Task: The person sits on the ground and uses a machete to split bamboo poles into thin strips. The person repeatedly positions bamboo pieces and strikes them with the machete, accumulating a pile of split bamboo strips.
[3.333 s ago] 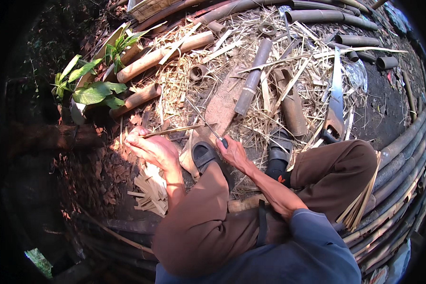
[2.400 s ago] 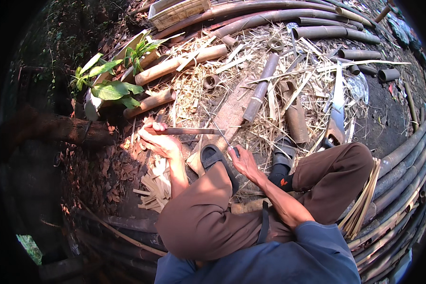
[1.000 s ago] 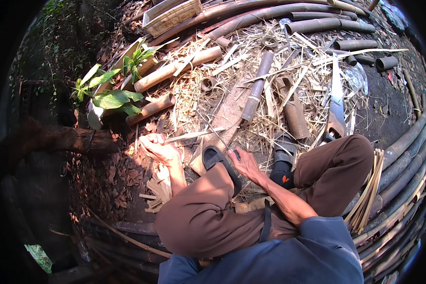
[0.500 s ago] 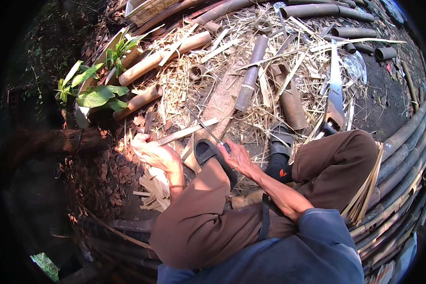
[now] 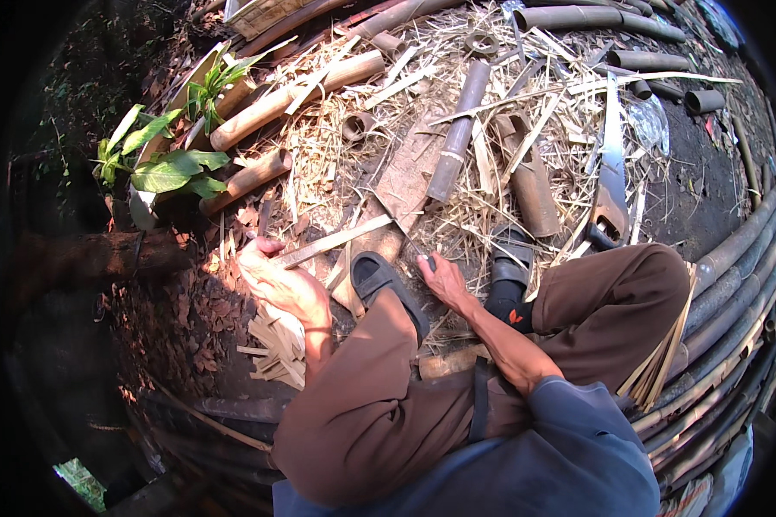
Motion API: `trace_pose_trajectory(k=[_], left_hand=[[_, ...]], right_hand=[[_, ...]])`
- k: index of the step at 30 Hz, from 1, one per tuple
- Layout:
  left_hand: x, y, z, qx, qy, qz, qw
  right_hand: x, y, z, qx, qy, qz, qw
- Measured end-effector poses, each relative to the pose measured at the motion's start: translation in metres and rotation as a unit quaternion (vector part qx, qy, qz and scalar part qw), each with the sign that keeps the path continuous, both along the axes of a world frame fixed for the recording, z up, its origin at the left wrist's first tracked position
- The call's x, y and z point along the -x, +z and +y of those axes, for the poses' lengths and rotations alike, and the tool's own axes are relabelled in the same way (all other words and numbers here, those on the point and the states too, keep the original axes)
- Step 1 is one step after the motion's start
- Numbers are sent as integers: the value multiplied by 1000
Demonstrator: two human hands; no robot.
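From the left hand (image 5: 286, 284) a strip (image 5: 336, 241) reaches rightward to the knife (image 5: 397, 222) in the right hand (image 5: 442, 282), above the near part of a plank (image 5: 403, 177), while a pile of strips (image 5: 276, 351) lies just left of the left forearm (image 5: 317, 343). Beyond the hands, shavings (image 5: 319, 168) cover the ground, with a bamboo tube (image 5: 461, 129) beside the plank, a second tube (image 5: 530, 189) to its right and a handsaw (image 5: 612, 164) farther right. A plant (image 5: 165, 172) stands far left, and a bundle of strips (image 5: 661, 362) lies between the right knee (image 5: 655, 274) and the poles (image 5: 737, 258).
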State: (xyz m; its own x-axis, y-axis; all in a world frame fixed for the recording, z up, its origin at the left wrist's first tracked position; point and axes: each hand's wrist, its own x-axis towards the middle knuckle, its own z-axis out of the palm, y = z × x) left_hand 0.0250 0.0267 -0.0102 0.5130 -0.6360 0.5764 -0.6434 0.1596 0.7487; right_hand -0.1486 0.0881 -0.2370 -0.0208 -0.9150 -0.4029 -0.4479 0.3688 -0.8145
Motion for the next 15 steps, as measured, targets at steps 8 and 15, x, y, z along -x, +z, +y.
trace_pose_trajectory(k=[8,15], left_hand=[[5,1,-1,101,-154,311,932],[14,-3,4,109,-170,278,939]], right_hand=[[-30,144,-9,69,107,-179,976],[-15,52,-14,65,66,-32,995]])
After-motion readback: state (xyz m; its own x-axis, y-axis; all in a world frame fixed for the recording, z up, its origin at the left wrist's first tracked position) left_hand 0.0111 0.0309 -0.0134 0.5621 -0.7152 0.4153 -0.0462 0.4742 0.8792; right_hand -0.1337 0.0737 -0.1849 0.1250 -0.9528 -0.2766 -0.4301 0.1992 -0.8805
